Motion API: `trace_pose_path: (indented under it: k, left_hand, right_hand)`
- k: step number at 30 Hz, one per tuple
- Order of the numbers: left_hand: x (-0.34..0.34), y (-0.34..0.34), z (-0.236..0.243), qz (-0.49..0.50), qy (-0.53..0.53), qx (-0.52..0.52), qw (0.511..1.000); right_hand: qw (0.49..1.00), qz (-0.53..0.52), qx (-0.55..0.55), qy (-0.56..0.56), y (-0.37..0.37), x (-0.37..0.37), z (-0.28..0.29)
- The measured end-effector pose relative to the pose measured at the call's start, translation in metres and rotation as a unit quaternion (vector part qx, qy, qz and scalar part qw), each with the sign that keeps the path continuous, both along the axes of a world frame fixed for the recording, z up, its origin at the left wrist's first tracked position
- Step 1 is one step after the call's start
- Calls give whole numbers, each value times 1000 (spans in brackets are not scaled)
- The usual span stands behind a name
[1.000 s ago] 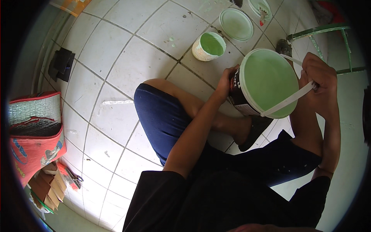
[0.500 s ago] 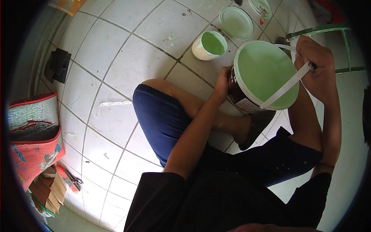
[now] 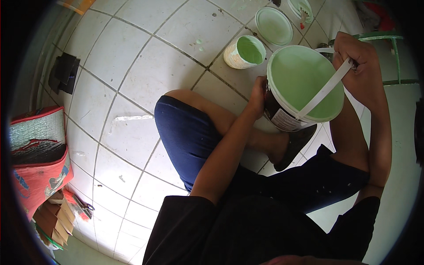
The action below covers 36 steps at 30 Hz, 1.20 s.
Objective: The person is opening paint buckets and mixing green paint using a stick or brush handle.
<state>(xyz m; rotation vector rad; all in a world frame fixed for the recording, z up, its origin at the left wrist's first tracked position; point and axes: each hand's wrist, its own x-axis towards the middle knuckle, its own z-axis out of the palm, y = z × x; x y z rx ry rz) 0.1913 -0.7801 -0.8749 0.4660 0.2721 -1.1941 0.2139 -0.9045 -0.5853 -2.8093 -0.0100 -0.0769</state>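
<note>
A large paint bucket (image 3: 275, 105) with a dark side, a white rim and a pale green inside is held tilted in front of me. My right hand (image 3: 358, 62) is closed in a fist round its white handle (image 3: 324, 95), above the right of the rim. My left hand (image 3: 258, 98) grips the bucket's left side; its fingertips are hidden. Just left of the bucket, a smaller tub (image 3: 230, 55) stands on the floor, its outside smeared and green paint inside.
Beyond the tub lie a green-coated lid (image 3: 274, 26) and another lid (image 3: 300, 6) with a brush on it. A green metal frame (image 3: 395, 57) stands at right. My bent leg (image 3: 187, 132) is below the tub. A red insulated bag (image 3: 42, 176) and cardboard (image 3: 55, 218) lie at far left.
My right hand has risen slightly with the handle, and the bucket leans a little more to the left. My left hand stays on its side. The view has shifted slightly.
</note>
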Motion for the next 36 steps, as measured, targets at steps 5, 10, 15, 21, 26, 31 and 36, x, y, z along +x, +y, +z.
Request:
trace_pose_path:
  k: [5, 10, 15, 21, 26, 31, 36]
  left_hand:
    - [-2, -1, -8, 7, 5, -13, 1000]
    - [-3, -1, -13, -23, -40, 2, 999]
    - [0, 0, -11, -36, -3, -19, 999]
    - [-3, -2, -24, -13, -36, -31, 999]
    - [-3, -2, -14, -16, -6, -13, 1000]
    - [2, 2, 7, 11, 56, -17, 998]
    - [0, -2, 3, 10, 61, -39, 997]
  right_hand:
    - [1000, -7, 6, 2, -3, 6, -6]
    - [999, -18, 28, 9, -4, 10, -8]
    - [1000, -14, 14, 2, -1, 12, -9]
    - [1000, -5, 14, 1, 3, 18, -12]
    - [1000, -7, 8, 11, 3, 22, -10]
    - [1000, -7, 20, 8, 5, 26, -9]
    - [1000, -7, 15, 7, 2, 30, -9]
